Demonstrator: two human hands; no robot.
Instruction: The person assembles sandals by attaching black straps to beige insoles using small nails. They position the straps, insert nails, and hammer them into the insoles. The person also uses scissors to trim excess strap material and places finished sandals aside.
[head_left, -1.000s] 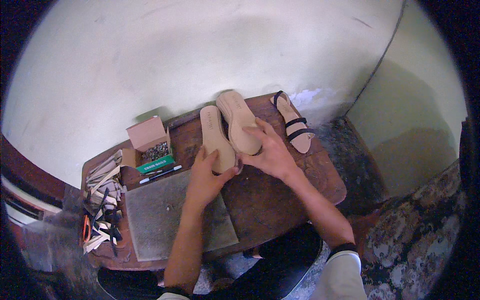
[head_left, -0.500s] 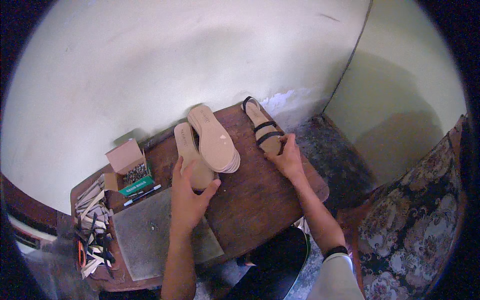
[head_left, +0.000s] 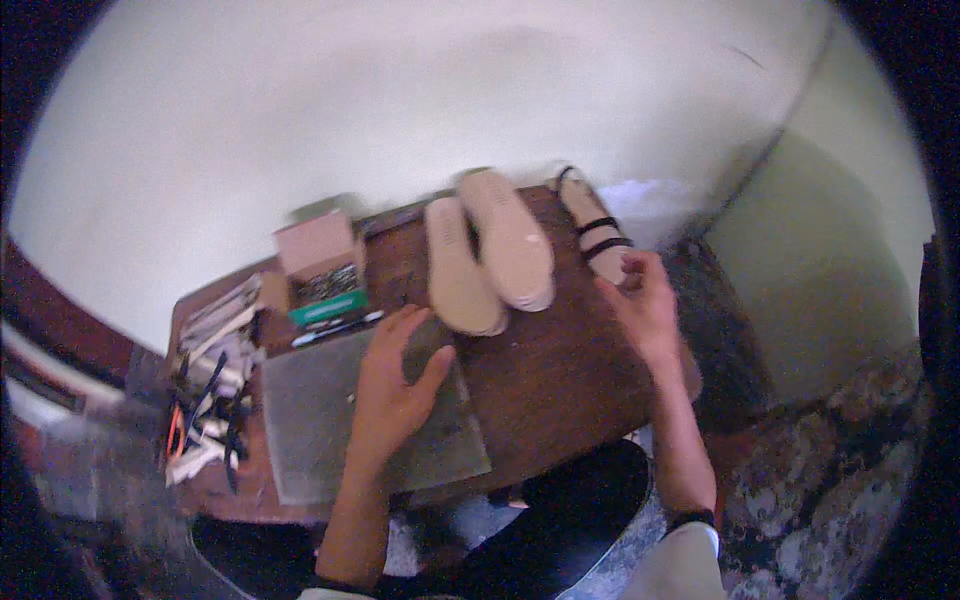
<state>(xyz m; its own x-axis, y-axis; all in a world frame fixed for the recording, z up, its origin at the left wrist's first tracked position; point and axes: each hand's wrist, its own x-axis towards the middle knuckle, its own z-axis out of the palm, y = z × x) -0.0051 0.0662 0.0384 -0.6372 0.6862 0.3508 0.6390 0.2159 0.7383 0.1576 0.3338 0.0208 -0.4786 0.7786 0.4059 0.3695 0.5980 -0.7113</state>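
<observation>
right hand at toe of sandal, left hand loose by insoles

from my end: sandal [head_left: 592, 226] lies on far right part of brown table [head_left: 560, 380], nr the wall [head_left: 420, 110]. long axis runs diag., approx. upper l to lower r; heel end w/ black strap loop points away to the wall, toe end points back twd the wearer & a bit r. two black bands cross the front half.

right hand [head_left: 645, 315] is at the toe end, thumb & fingers bent round it; pic is blurred, so i can't tell if it's grasping or just touching. left hand [head_left: 390, 395] is released, thumb & fingers spread, above the grey sheet [head_left: 310, 430], tips just beside the nearer insole.

b/w the hands i've got two beige insoles: slim one [head_left: 462, 275] on the l, thicker stack [head_left: 512, 240] on the r, layered edge showing at its toe. side by side, axes approx. parallel, heels to wall, toes twd wearer & slightly r, much like the sandal.

far l: open green-front box [head_left: 335, 303] w/ small metal bits, pen [head_left: 335, 329] just in front, then pile of scrap strips [head_left: 220, 345] along table's l edge, orange loop [head_left: 176, 430] at its near end.
</observation>
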